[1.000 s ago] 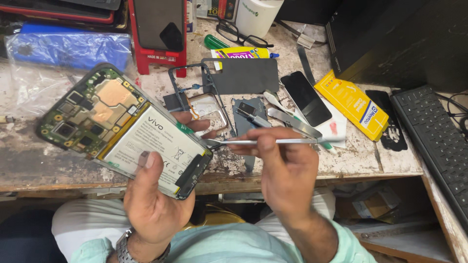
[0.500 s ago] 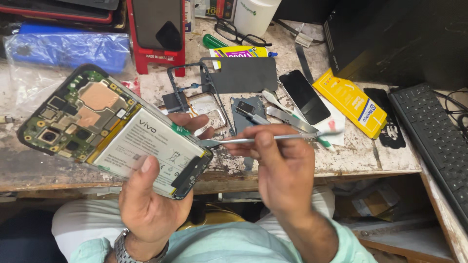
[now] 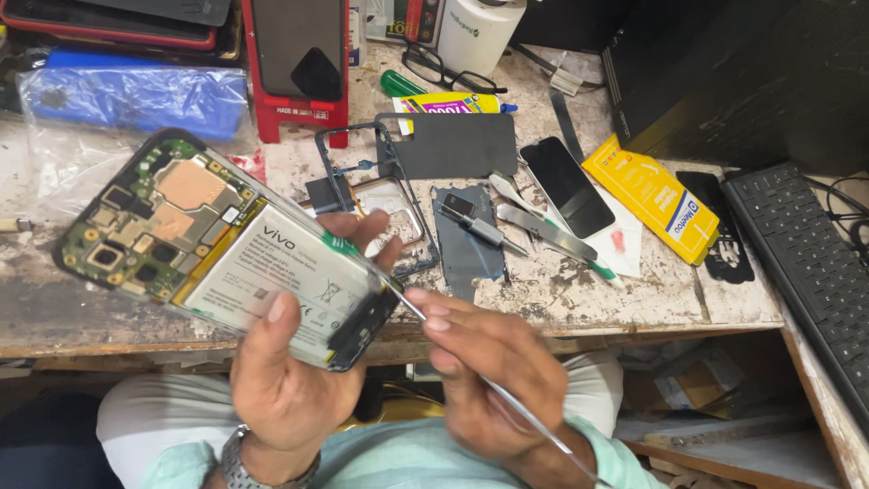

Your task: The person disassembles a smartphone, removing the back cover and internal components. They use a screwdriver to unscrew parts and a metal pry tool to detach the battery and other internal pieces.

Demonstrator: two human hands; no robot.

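Observation:
My left hand (image 3: 288, 380) holds an opened phone (image 3: 217, 243) with its back cover off, so the green circuit board and the white battery show. The thumb lies on the battery and the fingers curl under the phone's far edge. My right hand (image 3: 493, 371) pinches thin metal tweezers (image 3: 507, 398). Their tip touches the phone's lower right edge, near the bottom of the battery. Both hands hover above the front edge of a worn workbench (image 3: 634, 290).
On the bench lie a phone frame (image 3: 380, 195), a dark back cover (image 3: 457, 145), a black phone screen (image 3: 566, 186), a yellow packet (image 3: 652, 195), metal pry tools (image 3: 543, 231), spectacles (image 3: 444, 68) and a red stand (image 3: 299, 72). A black keyboard (image 3: 806, 263) sits right.
The tweezers have swung from lying level across the bench to pointing down at the phone's lower edge. My right hand has turned with them. The phone has tilted and shifted slightly left.

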